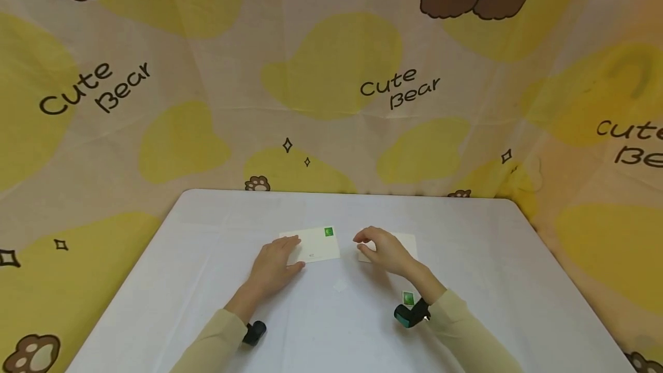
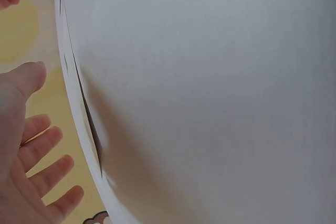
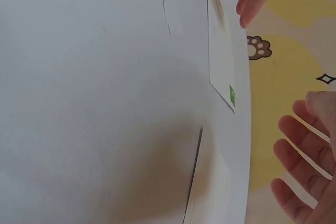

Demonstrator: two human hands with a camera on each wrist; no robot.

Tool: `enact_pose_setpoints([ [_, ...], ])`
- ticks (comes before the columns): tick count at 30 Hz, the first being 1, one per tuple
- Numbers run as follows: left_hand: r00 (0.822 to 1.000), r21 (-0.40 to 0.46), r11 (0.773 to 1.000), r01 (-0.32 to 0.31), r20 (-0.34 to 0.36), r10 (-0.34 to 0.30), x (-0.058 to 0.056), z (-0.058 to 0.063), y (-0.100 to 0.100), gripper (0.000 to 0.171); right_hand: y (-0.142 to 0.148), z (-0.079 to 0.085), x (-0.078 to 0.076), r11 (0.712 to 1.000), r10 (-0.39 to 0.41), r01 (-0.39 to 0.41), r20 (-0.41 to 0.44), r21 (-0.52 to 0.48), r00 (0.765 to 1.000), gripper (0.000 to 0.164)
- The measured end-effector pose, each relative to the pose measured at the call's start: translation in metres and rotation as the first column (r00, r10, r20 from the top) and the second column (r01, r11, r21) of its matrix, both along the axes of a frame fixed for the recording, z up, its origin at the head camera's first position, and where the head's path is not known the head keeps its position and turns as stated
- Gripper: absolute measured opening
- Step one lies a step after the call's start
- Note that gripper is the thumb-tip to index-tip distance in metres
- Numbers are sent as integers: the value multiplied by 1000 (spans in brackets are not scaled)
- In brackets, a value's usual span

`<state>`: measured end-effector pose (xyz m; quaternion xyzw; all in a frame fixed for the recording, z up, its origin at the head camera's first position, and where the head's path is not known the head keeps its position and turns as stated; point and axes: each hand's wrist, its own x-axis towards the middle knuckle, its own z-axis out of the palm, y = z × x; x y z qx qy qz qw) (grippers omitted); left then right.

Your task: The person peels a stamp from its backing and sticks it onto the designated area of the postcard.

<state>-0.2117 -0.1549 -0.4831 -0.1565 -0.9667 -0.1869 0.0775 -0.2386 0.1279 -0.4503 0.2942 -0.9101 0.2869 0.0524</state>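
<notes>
A cream envelope [image 1: 320, 246] with a green stamp [image 1: 328, 232] in its upper right corner lies on the white table. Over its left end is my left hand [image 1: 274, 263], fingers extended and thumb apart. My right hand [image 1: 385, 252] is raised over a second pale envelope [image 1: 406, 242]; its fingers bend loosely with a gap to the thumb. Nothing sits between the right fingers [image 3: 294, 161] in the right wrist view. Another green stamp [image 1: 408, 298] lies beside the right wrist. Part of the second envelope is hidden under the right hand.
A small whitish scrap [image 1: 339, 285] lies on the white table [image 1: 321, 327] between the forearms. Behind the table's far edge hangs a yellow and beige printed cloth [image 1: 311, 131]. Dark wrist cameras [image 1: 255, 332] are strapped under both wrists, close above the tabletop.
</notes>
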Motion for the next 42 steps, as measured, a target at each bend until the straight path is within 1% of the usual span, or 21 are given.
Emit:
enact_pose_setpoints([
  [3,999,23,999,22,-24,-22,2,2,6,54,5,0,3,1000,13,-13,-10,24,1000,14],
  [6,998,32,999,44,-36,-42,2,4,12,54,11,1,8,998,33,-33,4,48,999,14],
  [8,998,30,998,59,-36,-58,2,5,16,54,15,1,11,996,51,-52,11,71,999,15],
  [12,996,25,996,87,-15,-87,1,7,25,55,23,3,18,990,80,-82,26,116,996,18],
  [16,991,17,991,133,-16,-132,-2,8,36,51,33,3,27,985,78,-84,45,152,996,19],
  [19,985,14,985,171,-37,-171,-6,7,43,49,40,3,34,984,67,-76,62,162,996,20],
  [23,974,12,976,217,-71,-215,-12,3,51,47,49,1,40,984,47,-57,65,169,997,20],
  [26,971,1,974,226,-79,-225,-17,1,57,45,56,0,43,985,40,-49,62,165,997,21],
  [28,973,-11,975,221,-68,-221,-21,0,60,44,60,-1,46,987,41,-51,67,154,997,21],
  [31,973,-36,975,219,-66,-221,-25,1,66,44,65,-3,49,990,48,-58,78,126,996,21],
  [36,968,-58,970,235,-73,-239,-31,3,76,44,74,-9,54,993,48,-56,81,101,996,21],
  [42,972,-99,968,232,-27,-235,-36,2,86,47,85,-17,60,994,77,-81,56,71,995,22],
])
